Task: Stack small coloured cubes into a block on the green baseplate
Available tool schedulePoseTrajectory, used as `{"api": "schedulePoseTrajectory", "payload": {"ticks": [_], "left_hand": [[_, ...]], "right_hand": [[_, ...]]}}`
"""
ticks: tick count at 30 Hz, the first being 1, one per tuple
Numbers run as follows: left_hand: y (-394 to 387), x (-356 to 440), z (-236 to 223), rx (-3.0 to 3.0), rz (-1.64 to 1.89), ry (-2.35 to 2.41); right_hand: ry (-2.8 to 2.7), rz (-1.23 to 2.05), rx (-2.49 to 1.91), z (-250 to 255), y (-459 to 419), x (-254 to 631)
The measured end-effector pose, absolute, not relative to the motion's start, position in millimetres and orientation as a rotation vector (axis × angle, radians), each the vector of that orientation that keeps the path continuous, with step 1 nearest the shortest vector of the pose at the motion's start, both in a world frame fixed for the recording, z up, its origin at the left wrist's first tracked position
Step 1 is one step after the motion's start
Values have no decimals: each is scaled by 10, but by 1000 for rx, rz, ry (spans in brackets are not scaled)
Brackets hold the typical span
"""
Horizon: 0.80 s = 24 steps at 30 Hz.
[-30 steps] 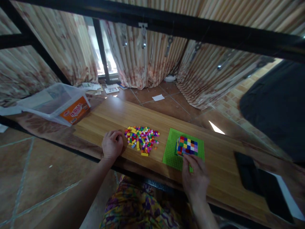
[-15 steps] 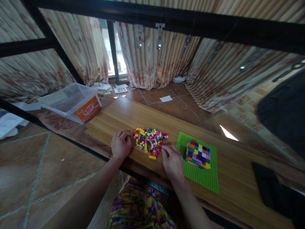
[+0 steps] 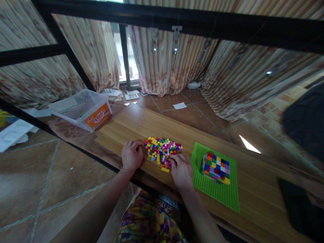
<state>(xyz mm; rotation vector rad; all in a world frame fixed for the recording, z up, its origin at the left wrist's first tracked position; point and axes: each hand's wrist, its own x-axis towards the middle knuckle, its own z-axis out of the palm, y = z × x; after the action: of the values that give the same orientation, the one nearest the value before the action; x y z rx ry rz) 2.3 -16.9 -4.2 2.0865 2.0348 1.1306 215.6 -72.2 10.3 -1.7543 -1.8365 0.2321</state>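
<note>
A loose pile of small colourful building bricks [image 3: 163,148] lies on the wooden board. Left of it, my left hand [image 3: 132,156] rests on the board with its fingers curled in, apart from the pile; nothing shows in it. My right hand [image 3: 182,171] is at the pile's right edge, thumb and forefinger drawn together among the bricks. Whether a brick is between those fingertips is too small to tell. To the right, a green baseplate [image 3: 215,197] carries a block built of multicoloured bricks [image 3: 216,166].
A clear plastic box [image 3: 81,109] with an orange label stands at the board's far left end. A dark flat object [image 3: 296,202] lies at the right. Black metal bars [image 3: 162,13] cross the top of the view, with curtains behind. Papers [image 3: 179,105] lie on the tiled floor.
The whole view has shifted slightly, so things appear further right. My right hand's fingertips have moved a little left, further in among the bricks. My left hand stays beside the pile.
</note>
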Motion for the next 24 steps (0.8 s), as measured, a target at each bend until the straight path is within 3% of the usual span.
{"api": "schedulePoseTrajectory", "payload": {"ticks": [14, 24], "left_hand": [[-150, -4, -71, 2147, 1161, 2042], [-121, -15, -66, 2172, 1152, 2058]], "right_hand": [[-1311, 506, -1487, 356, -1239, 2349], [-1439, 63, -1691, 330, -1586, 3138]]}}
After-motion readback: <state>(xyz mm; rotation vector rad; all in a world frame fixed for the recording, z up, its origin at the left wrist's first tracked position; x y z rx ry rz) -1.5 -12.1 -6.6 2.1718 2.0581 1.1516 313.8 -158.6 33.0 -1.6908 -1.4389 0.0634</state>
